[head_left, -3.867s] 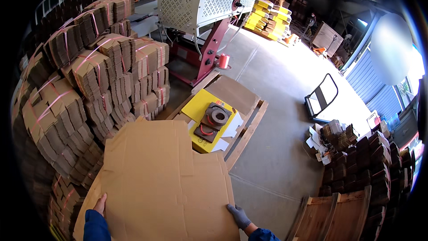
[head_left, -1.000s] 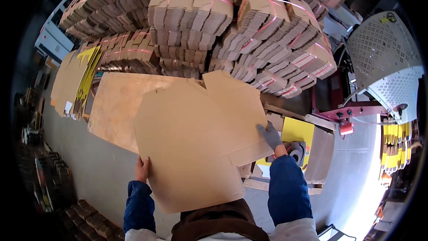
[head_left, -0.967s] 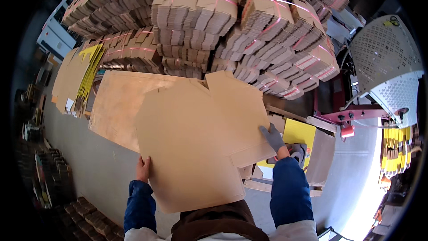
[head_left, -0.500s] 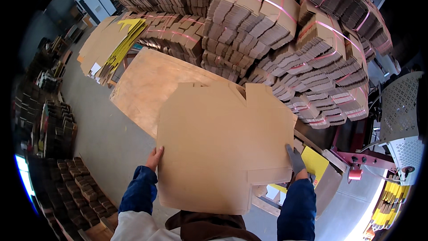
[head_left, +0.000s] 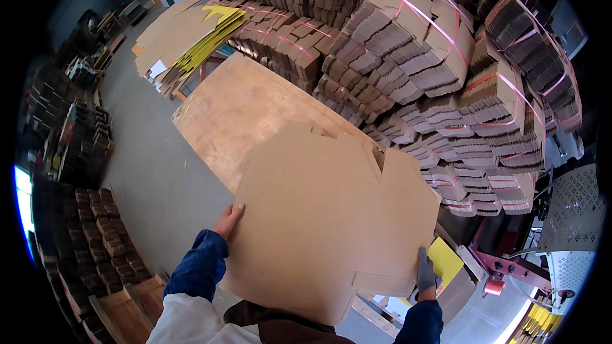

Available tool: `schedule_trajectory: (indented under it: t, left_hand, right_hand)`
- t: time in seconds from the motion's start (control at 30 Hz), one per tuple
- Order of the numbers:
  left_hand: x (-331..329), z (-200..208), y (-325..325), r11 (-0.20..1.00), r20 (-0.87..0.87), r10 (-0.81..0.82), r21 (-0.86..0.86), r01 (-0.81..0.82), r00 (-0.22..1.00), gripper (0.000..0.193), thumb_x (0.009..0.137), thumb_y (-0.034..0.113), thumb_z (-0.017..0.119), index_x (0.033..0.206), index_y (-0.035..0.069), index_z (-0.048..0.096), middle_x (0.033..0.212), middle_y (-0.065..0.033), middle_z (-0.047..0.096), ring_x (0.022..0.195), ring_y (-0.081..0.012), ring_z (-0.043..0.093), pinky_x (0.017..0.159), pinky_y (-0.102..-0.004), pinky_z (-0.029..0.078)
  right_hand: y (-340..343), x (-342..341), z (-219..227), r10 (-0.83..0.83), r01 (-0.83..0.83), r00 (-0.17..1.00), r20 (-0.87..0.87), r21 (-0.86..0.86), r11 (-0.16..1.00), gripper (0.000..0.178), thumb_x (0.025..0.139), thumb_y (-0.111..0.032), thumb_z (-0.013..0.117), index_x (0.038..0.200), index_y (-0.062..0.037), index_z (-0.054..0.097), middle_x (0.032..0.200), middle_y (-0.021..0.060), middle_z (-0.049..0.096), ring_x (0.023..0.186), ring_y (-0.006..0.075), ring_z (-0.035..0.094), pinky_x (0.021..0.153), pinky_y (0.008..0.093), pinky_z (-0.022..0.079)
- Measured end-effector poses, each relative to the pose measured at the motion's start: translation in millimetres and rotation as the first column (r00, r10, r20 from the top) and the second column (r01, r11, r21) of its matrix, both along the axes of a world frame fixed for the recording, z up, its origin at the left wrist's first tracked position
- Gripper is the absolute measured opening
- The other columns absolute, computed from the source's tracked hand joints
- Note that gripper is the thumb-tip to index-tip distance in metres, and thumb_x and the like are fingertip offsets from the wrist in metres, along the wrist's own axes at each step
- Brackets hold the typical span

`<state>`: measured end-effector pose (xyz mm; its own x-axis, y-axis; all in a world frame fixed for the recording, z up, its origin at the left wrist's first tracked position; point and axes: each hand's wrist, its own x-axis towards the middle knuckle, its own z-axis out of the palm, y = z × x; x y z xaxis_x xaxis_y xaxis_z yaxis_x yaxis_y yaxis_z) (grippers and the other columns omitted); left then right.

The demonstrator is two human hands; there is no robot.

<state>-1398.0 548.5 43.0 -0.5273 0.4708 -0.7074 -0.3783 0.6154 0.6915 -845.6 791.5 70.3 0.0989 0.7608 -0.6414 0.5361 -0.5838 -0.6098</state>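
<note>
Between my hands is a large flat cardboard sheet, brown, with cut notches and flaps along its edges. My left hand, bare, is closed on its left edge with the thumb on top. At the sheet's right edge, my right hand wears a grey glove and grips it there; some of its fingers are hidden below. The sheet's far part overlaps the near end of a wooden tabletop. Close to my right hand lies a yellow printed sheet, partly covered by the cardboard.
Tall bundles of flat cardboard, tied with pink straps, rise behind the table. A stack of yellow-edged cardboard stands past its far end. A machine with a perforated guard is at the right. Wooden pallets lie lower left.
The view has turned, and the surroundings appear shifted. The cardboard sheet appears tilted clockwise, its right side lower. Both hands remain on its edges, the right one lower in view.
</note>
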Motion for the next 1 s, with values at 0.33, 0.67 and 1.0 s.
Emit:
schedule_trajectory:
  t: [0.33, 0.67, 1.0]
  left_hand:
    - [-25, -60, -19, 0.983, -0.393, -0.183, -0.074, 0.168, 0.901, 0.075, 0.095, 0.053, 0.066, 0.14, -0.004, 0.053, 0.133, -0.023, 0.063, 0.117, -0.0313, 0.063, 0.104, -0.0403, 0.047]
    - [-25, -19, 20, 0.936, -0.43, -0.345, -0.226, 0.27, 0.835, 0.069, 0.096, 0.057, 0.06, 0.121, -0.007, 0.066, 0.114, -0.0254, 0.067, 0.111, -0.0384, 0.062, 0.098, -0.0425, 0.048]
    - [6, 21, 31, 0.941, -0.431, -0.33, -0.08, 0.328, 0.84, 0.062, 0.095, 0.047, 0.066, 0.132, -0.003, 0.061, 0.113, -0.0218, 0.071, 0.104, -0.0348, 0.07, 0.093, -0.0421, 0.053]
  right_hand:
    - [-23, 103, -141, -0.169, 0.18, 0.906, -0.388, -0.007, 0.984, 0.059, 0.1, -0.041, 0.066, 0.141, -0.001, 0.054, 0.131, 0.0115, 0.062, 0.114, 0.0233, 0.06, 0.096, 0.0374, 0.05]
    - [-20, 98, -113, -0.217, 0.21, 0.877, -0.428, -0.065, 0.976, 0.067, 0.098, -0.051, 0.064, 0.141, 0.0009, 0.054, 0.13, 0.011, 0.064, 0.113, 0.0227, 0.063, 0.094, 0.0367, 0.054]
    - [-13, 68, -60, -0.159, 0.122, 0.925, -0.344, -0.128, 0.984, 0.078, 0.097, -0.059, 0.062, 0.146, 0.0011, 0.048, 0.135, 0.0125, 0.06, 0.117, 0.0237, 0.061, 0.097, 0.0376, 0.053]
